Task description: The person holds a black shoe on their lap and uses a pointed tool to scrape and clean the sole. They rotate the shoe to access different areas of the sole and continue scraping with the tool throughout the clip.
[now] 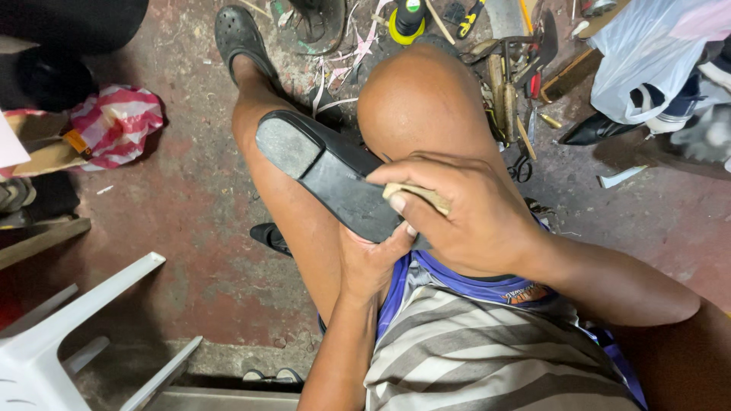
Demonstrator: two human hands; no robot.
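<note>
A black shoe (327, 171) lies sole-up across my lap, its grey heel patch pointing up-left. My left hand (373, 262) cups the shoe from underneath at its front end. My right hand (464, 213) presses a small tan block (419, 196), like a sanding piece, against the sole near its middle. My bent knee (419, 99) rises just behind the shoe.
Tools, scissors (520, 166) and scraps litter the floor past my knee. A white plastic bag (647, 61) and a black shoe (598, 129) lie at upper right. A striped bag (114, 125) sits left; an overturned white plastic chair (68, 335) at lower left.
</note>
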